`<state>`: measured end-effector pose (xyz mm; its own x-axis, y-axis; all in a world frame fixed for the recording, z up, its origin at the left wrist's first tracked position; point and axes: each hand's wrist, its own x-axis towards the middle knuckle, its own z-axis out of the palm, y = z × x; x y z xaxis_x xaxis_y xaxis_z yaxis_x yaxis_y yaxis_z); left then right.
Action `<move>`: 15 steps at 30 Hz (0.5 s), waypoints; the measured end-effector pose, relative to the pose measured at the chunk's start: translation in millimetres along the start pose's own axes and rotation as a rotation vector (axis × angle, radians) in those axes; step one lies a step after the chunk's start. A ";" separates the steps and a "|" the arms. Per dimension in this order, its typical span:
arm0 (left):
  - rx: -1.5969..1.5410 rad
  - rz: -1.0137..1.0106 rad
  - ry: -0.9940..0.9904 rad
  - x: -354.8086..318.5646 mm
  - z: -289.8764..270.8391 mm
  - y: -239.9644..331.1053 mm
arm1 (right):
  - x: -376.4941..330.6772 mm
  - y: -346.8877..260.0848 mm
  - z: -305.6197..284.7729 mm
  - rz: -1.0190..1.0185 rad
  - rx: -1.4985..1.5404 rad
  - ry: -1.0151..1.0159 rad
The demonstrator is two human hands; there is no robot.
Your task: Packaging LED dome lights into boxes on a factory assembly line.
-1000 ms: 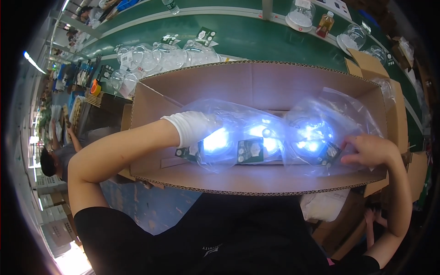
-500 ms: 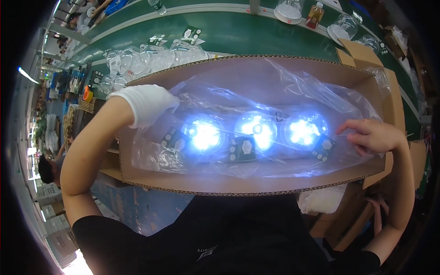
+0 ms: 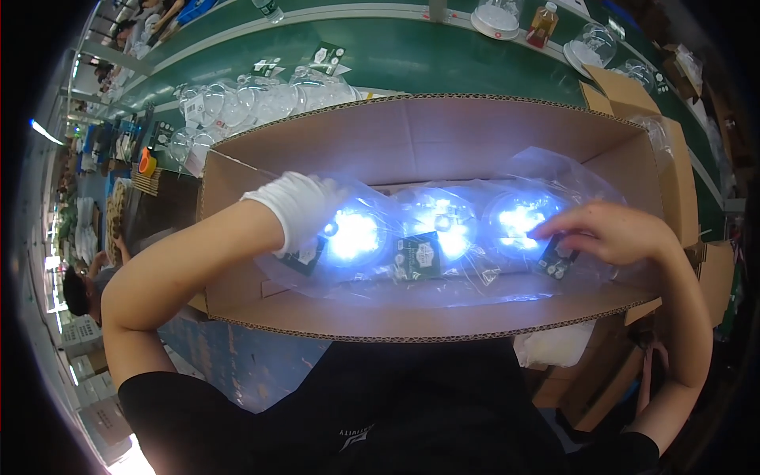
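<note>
Three glowing clear round lamps, a left one point(image 3: 354, 235), a middle one point(image 3: 445, 225) and a right one point(image 3: 518, 220), lie in a row in a long cardboard box point(image 3: 412, 131). A clear plastic bag point(image 3: 483, 279) covers them. Dark green printed cards, such as the middle card point(image 3: 417, 256), lie by the lamps. My left hand point(image 3: 305, 207), in a white glove, is at the left lamp on the plastic; glare and the glove hide its fingertips. My bare right hand point(image 3: 606, 229) reaches over the right lamp with fingers stretched out and apart, nearest the plastic and right card point(image 3: 556, 257).
Several clear domed lamps point(image 3: 237, 103) sit on the green work surface point(image 3: 388, 59) beyond the box's left side. Farther right stand a drink bottle point(image 3: 542, 25) and more clear domes point(image 3: 594, 47). Open cardboard flaps point(image 3: 681, 174) flank the box's right end. A person point(image 3: 99, 277) is at far left.
The plastic bag has come down from the box's far wall and lies closer around the lamps. My left hand moved right and down to the left lamp; my right hand moved left over the right lamp.
</note>
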<state>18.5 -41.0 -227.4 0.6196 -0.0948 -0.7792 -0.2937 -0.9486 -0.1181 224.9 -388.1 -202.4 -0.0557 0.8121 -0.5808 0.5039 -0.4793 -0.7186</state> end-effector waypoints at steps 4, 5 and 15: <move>-0.207 0.059 -0.014 14.7 21.7 8.4 | 24.5 24.3 16.9 -0.038 -0.690 0.181; -0.201 0.043 -0.016 19.3 29.0 8.0 | 23.8 31.9 15.9 -0.037 -0.693 0.179; -0.357 0.019 -0.152 39.7 50.9 -22.0 | 25.7 69.7 29.2 0.657 -0.487 -0.152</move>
<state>12.5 -8.5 -287.0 0.4936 -0.0929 -0.8647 -0.0156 -0.9951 0.0980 233.5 -410.3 -278.6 0.2817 0.3463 -0.8948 0.7891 -0.6142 0.0107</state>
